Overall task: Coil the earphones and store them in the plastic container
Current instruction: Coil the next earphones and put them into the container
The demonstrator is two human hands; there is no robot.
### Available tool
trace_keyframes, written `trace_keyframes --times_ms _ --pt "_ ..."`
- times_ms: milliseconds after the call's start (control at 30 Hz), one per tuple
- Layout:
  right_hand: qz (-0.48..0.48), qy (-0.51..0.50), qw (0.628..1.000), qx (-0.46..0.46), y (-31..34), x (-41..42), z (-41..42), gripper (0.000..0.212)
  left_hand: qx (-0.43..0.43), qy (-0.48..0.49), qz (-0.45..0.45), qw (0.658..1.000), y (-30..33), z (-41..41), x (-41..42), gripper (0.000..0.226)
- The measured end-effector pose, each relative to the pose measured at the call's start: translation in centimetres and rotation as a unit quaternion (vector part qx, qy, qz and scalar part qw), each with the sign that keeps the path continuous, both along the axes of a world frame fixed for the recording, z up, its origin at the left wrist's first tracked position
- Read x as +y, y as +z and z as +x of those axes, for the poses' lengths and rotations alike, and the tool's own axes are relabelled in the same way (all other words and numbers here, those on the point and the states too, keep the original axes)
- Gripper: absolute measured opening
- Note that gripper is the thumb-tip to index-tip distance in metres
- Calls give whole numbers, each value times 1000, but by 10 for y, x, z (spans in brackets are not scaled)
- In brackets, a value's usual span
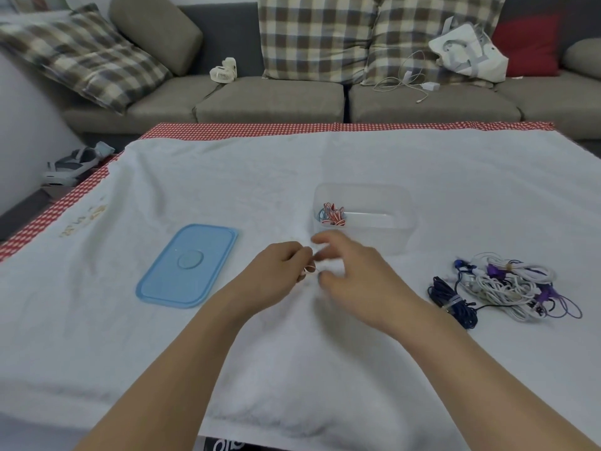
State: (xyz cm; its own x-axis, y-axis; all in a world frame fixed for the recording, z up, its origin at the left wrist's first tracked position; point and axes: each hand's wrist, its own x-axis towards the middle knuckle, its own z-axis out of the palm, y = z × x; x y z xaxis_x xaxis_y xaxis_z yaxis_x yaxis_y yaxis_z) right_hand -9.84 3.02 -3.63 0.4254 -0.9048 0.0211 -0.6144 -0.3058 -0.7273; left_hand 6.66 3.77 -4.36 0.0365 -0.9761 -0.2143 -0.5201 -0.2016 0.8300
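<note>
My left hand [279, 267] pinches a small coil of white earphone cord [309, 270] just above the white cloth. My right hand [349, 273] is blurred right beside it, fingers spread and curved around the same cord; whether it grips the cord is unclear. The clear plastic container [405, 219] stands just beyond my hands, with a red-and-white coiled earphone [332, 214] in its left corner. The blue lid [187, 265] lies flat to the left. A tangled heap of white, blue and purple earphones [504, 284] lies to the right.
A white cloth [292, 353] over a red chequered tablecloth [325, 126] covers the table. Behind it is a grey sofa with plaid cushions [318, 37], a small fan [224, 71], a white charger cable [409, 79] and a bag [468, 52]. Shoes [74, 164] lie on the floor at left.
</note>
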Motion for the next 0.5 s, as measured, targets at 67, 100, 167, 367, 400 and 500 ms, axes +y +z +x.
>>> trace_keyframes --times_ms 67,100,167,367,400,500 --pt "60 26 998 24 -6 2 4 54 23 4 8 1000 0 -1 -1 29" --pt "62 30 997 44 -11 1 6 51 23 7 10 1000 -1 -1 -2 28" --pt "44 20 998 49 -16 -1 7 43 21 22 15 999 -1 -1 -3 26" --pt "39 -31 998 -23 -18 -12 9 9 6 70 26 997 0 14 -8 30" --pt "42 -35 998 -27 -18 -13 9 8 -17 80 20 996 -1 20 -9 29" --pt "59 -42 996 -42 -19 -15 8 11 -88 92 10 992 -4 35 -8 25"
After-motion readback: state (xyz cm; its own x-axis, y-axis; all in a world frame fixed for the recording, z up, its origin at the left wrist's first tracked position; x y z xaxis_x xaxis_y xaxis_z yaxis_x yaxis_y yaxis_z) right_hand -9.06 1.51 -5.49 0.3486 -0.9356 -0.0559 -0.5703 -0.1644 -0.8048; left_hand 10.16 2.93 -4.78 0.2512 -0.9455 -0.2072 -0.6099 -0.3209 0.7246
